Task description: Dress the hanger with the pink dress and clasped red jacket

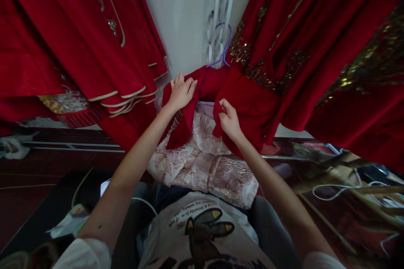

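Observation:
A short red jacket point(249, 105) hangs on a purple hanger point(227, 44) in front of me, with its front parted. My left hand point(183, 91) is closed over the cloth near the shoulder on the left side. Lower down on the right, my right hand point(229, 119) pinches the jacket's front edge between thumb and bent fingers. Between the two front edges shows a pale pink brocade garment point(202, 168) with shiny threads. Its lower part spreads over my lap. A beaded trim shows on the jacket's left side, below my left wrist.
Red garments with pale edging point(126, 63) hang on the left, and red garments with gold sequins point(356, 71) on the right. White metal scrollwork point(217, 12) stands behind the hanger. Wooden poles point(334, 166) and a white cord point(331, 191) lie at the lower right.

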Demonstrator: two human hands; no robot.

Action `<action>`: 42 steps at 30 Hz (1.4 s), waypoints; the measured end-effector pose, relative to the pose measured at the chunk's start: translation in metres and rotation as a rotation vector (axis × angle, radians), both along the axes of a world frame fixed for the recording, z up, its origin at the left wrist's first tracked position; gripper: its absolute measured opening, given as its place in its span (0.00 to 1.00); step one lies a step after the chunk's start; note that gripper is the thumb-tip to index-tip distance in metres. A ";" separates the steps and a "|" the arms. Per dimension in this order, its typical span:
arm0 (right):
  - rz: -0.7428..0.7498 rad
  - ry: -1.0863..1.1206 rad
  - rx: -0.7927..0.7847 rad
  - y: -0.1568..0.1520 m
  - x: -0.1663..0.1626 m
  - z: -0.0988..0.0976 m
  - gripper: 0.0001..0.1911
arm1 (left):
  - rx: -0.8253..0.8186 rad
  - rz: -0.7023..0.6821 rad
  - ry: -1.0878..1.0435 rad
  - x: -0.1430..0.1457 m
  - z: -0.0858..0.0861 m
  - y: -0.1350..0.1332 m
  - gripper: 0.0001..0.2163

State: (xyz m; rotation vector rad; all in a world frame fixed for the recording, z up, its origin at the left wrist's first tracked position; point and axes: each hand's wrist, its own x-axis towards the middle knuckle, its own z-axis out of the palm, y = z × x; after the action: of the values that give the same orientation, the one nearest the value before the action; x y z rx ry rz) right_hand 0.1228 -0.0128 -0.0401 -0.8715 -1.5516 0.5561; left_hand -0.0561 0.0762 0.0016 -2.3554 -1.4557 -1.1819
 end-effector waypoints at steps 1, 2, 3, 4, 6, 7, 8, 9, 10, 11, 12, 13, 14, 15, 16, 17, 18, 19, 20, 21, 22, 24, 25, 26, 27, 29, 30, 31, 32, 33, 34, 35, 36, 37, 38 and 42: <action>-0.021 -0.003 0.004 -0.003 0.006 -0.002 0.08 | 0.034 0.031 -0.029 0.002 0.000 -0.005 0.24; -0.053 -0.013 0.006 -0.005 0.012 -0.004 0.08 | 0.072 0.062 -0.056 0.005 -0.001 -0.011 0.23; -0.091 -0.031 0.008 -0.006 0.019 -0.006 0.09 | 0.105 0.083 -0.073 0.008 -0.002 -0.018 0.22; -0.126 -0.054 0.011 -0.007 0.024 -0.008 0.10 | 0.123 0.086 -0.071 0.012 -0.005 -0.026 0.21; -0.152 -0.112 0.013 -0.007 0.032 -0.011 0.13 | 0.110 0.038 -0.015 0.017 -0.013 -0.042 0.20; -0.137 -0.143 0.007 -0.007 0.034 -0.011 0.14 | 0.084 0.002 0.025 0.019 -0.019 -0.050 0.19; -0.112 -0.174 -0.005 -0.007 0.034 -0.011 0.14 | 0.054 -0.028 0.060 0.021 -0.026 -0.057 0.19; -0.083 -0.206 -0.019 -0.006 0.034 -0.011 0.15 | 0.026 -0.046 0.079 0.022 -0.033 -0.064 0.18; -0.057 -0.235 -0.031 -0.006 0.032 -0.011 0.16 | 0.005 -0.050 0.079 0.024 -0.039 -0.070 0.17; -0.034 -0.261 -0.038 -0.005 0.030 -0.010 0.17 | -0.009 -0.045 0.067 0.026 -0.044 -0.075 0.16; -0.018 -0.281 -0.037 -0.005 0.027 -0.009 0.17 | -0.015 -0.041 0.050 0.029 -0.048 -0.080 0.13; -0.010 -0.294 -0.030 -0.005 0.025 -0.008 0.18 | -0.017 -0.044 0.034 0.032 -0.050 -0.083 0.09; -0.015 -0.300 -0.020 -0.005 0.022 -0.008 0.18 | -0.019 -0.055 0.013 0.035 -0.050 -0.085 0.06; -0.031 -0.298 -0.009 -0.005 0.019 -0.007 0.18 | -0.024 -0.069 -0.017 0.038 -0.049 -0.086 0.03; -0.052 -0.284 0.001 -0.005 0.016 -0.008 0.18 | -0.035 -0.085 -0.064 0.041 -0.047 -0.086 0.03; -0.067 -0.256 0.011 -0.005 0.014 -0.009 0.19 | -0.053 -0.100 -0.130 0.044 -0.045 -0.085 0.05; -0.072 -0.214 0.026 -0.005 0.012 -0.011 0.21 | -0.073 -0.114 -0.213 0.046 -0.044 -0.083 0.07; -0.066 -0.168 0.042 -0.006 0.010 -0.013 0.23 | -0.094 -0.126 -0.298 0.048 -0.043 -0.082 0.09; -0.055 -0.124 0.059 -0.006 0.009 -0.016 0.25 | -0.112 -0.137 -0.373 0.050 -0.043 -0.080 0.10; -0.047 -0.089 0.072 -0.007 0.008 -0.018 0.26 | -0.129 -0.145 -0.429 0.051 -0.044 -0.079 0.10; -0.041 -0.068 0.079 -0.009 0.008 -0.021 0.26 | -0.143 -0.148 -0.469 0.051 -0.046 -0.079 0.10; -0.022 -0.062 0.068 -0.013 0.008 -0.023 0.25 | -0.166 -0.147 -0.522 0.051 -0.051 -0.081 0.10; -0.001 -0.063 0.053 -0.015 0.008 -0.024 0.25 | -0.174 -0.152 -0.544 0.051 -0.054 -0.082 0.10; 0.023 -0.059 0.038 -0.018 0.008 -0.023 0.25 | -0.177 -0.165 -0.570 0.050 -0.056 -0.084 0.10; 0.046 -0.052 0.024 -0.020 0.009 -0.022 0.25 | -0.174 -0.184 -0.601 0.049 -0.058 -0.087 0.09; 0.056 -0.032 0.010 -0.024 0.009 -0.020 0.22 | -0.163 -0.227 -0.658 0.047 -0.061 -0.090 0.07; 0.042 -0.026 0.010 -0.024 0.009 -0.019 0.20 | -0.159 -0.246 -0.675 0.047 -0.061 -0.091 0.06; 0.020 -0.021 0.014 -0.024 0.009 -0.019 0.18 | -0.157 -0.261 -0.683 0.046 -0.061 -0.092 0.05; -0.006 -0.016 0.023 -0.023 0.009 -0.018 0.16 | -0.152 -0.273 -0.681 0.045 -0.061 -0.091 0.05; -0.030 -0.011 0.034 -0.022 0.009 -0.018 0.16 | -0.144 -0.285 -0.669 0.045 -0.060 -0.090 0.05; -0.050 -0.009 0.046 -0.020 0.009 -0.017 0.15 | -0.132 -0.298 -0.651 0.044 -0.059 -0.089 0.05; -0.064 -0.007 0.057 -0.019 0.009 -0.017 0.15 | -0.118 -0.313 -0.634 0.044 -0.058 -0.087 0.05; -0.076 -0.009 0.067 -0.017 0.010 -0.017 0.14 | -0.104 -0.327 -0.619 0.043 -0.057 -0.085 0.05; -0.084 -0.015 0.072 -0.016 0.010 -0.017 0.14 | -0.093 -0.338 -0.607 0.043 -0.056 -0.083 0.05; -0.091 -0.020 0.073 -0.016 0.010 -0.017 0.14 | -0.087 -0.346 -0.596 0.042 -0.056 -0.082 0.05; -0.107 -0.008 0.062 -0.015 0.010 -0.019 0.12 | -0.070 -0.376 -0.501 0.038 -0.051 -0.082 0.05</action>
State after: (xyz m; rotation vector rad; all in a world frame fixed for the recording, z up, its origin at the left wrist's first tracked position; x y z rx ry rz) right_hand 0.1333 -0.0281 -0.0592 -0.9046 -1.5115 0.4263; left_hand -0.0180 -0.0056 -0.0493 -2.5786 -1.2031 -1.9603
